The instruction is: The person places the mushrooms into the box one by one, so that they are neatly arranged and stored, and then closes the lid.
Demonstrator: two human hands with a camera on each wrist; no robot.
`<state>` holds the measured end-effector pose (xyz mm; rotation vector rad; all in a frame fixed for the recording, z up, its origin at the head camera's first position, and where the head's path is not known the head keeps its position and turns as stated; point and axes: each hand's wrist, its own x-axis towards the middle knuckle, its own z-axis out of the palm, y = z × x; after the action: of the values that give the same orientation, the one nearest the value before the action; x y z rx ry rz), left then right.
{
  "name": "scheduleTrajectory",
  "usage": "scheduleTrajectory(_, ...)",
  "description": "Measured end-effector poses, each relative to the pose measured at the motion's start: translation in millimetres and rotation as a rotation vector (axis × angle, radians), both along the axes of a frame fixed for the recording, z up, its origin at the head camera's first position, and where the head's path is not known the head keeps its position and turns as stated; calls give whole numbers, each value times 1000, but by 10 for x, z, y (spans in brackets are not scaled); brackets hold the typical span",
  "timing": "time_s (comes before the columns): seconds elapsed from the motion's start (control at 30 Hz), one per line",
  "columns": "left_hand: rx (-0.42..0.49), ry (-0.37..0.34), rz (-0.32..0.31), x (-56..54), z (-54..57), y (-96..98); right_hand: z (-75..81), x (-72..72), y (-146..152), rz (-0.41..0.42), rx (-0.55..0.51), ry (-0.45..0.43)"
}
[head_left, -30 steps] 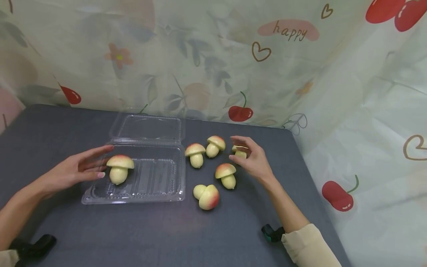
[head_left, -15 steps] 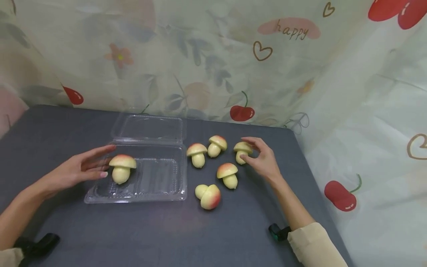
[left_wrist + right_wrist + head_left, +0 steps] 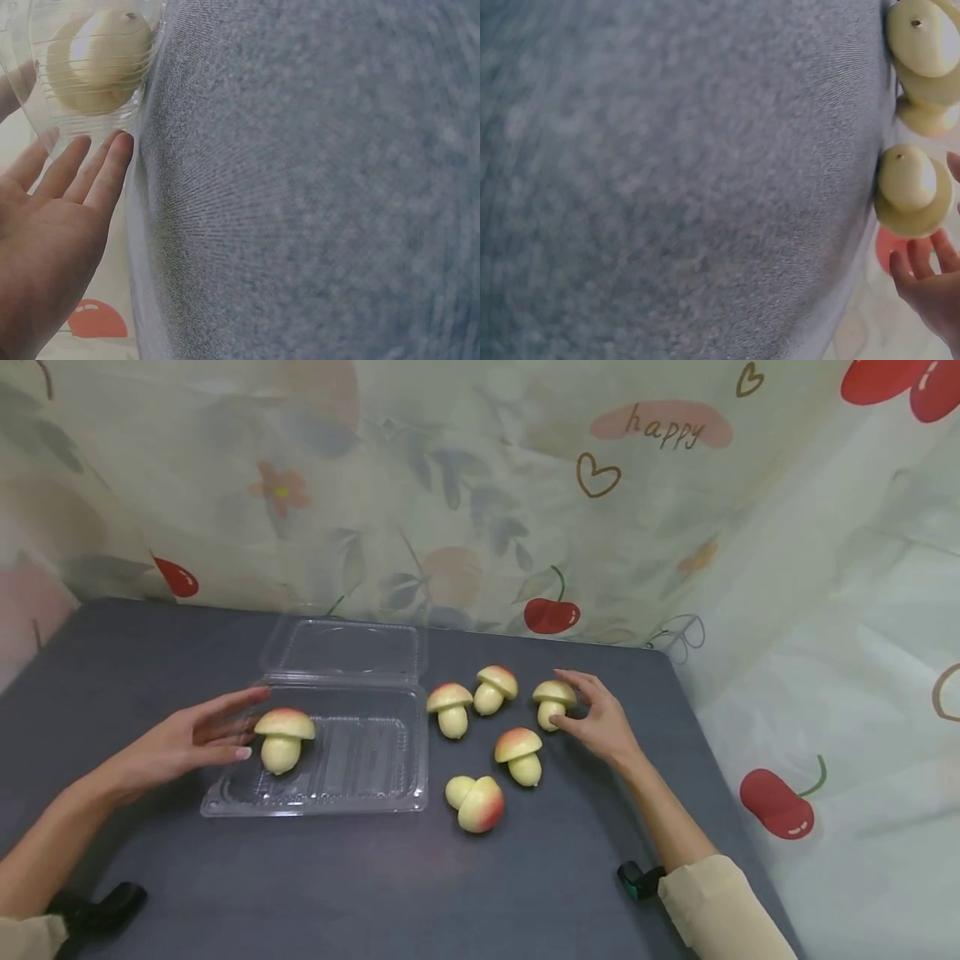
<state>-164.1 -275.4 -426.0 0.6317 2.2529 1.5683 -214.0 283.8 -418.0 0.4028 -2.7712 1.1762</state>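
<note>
My left hand (image 3: 180,739) lies at the left side of a clear hinged plastic box (image 3: 315,813), fingers extended along its wall. One toy mushroom (image 3: 281,752), with a pale stem and red-tinged cap, sits inside at the left. In the left wrist view its pale underside shows through the ribbed plastic. My right hand (image 3: 602,727) curves loosely at the right side of another mushroom (image 3: 552,695), which stands on the table. In the right wrist view the fingertips (image 3: 919,255) lie just below the cap of that mushroom (image 3: 907,180).
Several more mushrooms lie between box and right hand: a left one (image 3: 451,710), a back one (image 3: 496,689), a middle one (image 3: 520,756) and a tipped one (image 3: 476,803) in front. The box's lid (image 3: 345,647) is folded back. A printed curtain (image 3: 480,485) hangs behind the grey table (image 3: 375,893).
My right hand has drawn back rightward from the far-right mushroom, uncovering it. The left hand stays at the box. The head view has shifted slightly, so everything sits further right.
</note>
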Motion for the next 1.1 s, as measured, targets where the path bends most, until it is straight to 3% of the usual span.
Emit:
scheduleTrajectory(0.43, 4, -1, -2, -14, -15, 1, -65, -67, 42, 29, 136, -89)
scheduleTrajectory(1.1, -34, 9, 12, -13, 4, 2, -90, -100, 68, 35, 139, -131)
